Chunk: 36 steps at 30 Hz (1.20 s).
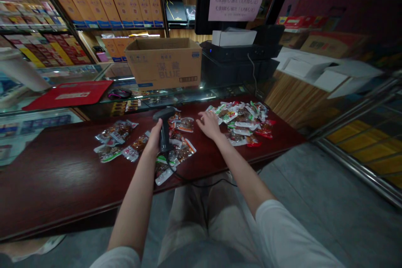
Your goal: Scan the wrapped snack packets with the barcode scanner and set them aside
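Note:
My left hand [153, 139] is wrapped around the handle of a black barcode scanner [164, 132], held upright over the dark red counter [65, 171]. The scanner's cable runs down past the counter's front edge. My right hand [209, 124] reaches to the left edge of a heap of snack packets [240, 117], its fingers apart; whether the fingertips touch a packet is hard to tell. Around the scanner lie more clear snack packets [182, 150] with brown contents. Another small group of packets [116, 132] rests farther left.
Behind the counter, an open cardboard box [163, 67] stands on a glass display case, beside a computer mouse [119, 94] and a red mat [67, 94]. A monitor [204, 4] with a paper sign rises at the back. Metal railing [358, 167] borders the right side.

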Available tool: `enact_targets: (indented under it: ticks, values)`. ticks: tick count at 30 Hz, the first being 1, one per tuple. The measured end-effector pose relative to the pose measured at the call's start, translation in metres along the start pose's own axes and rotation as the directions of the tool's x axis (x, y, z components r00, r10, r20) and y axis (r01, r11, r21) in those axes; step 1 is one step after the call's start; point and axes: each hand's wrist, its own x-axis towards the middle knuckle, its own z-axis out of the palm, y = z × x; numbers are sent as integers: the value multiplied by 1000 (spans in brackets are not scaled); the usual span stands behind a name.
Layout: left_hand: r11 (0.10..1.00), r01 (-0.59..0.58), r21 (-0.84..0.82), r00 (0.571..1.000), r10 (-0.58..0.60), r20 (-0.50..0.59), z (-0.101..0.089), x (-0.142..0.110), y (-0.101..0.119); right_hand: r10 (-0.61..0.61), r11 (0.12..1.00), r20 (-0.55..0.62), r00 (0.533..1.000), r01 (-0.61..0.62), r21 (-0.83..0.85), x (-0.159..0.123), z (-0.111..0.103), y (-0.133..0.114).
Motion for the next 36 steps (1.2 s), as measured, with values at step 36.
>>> enact_targets:
  ticks: [36]
  values:
    - [966,-29,256,929,-68,363,46,20,-5,549,439,-95,830,-190,878,-16,-55,36]
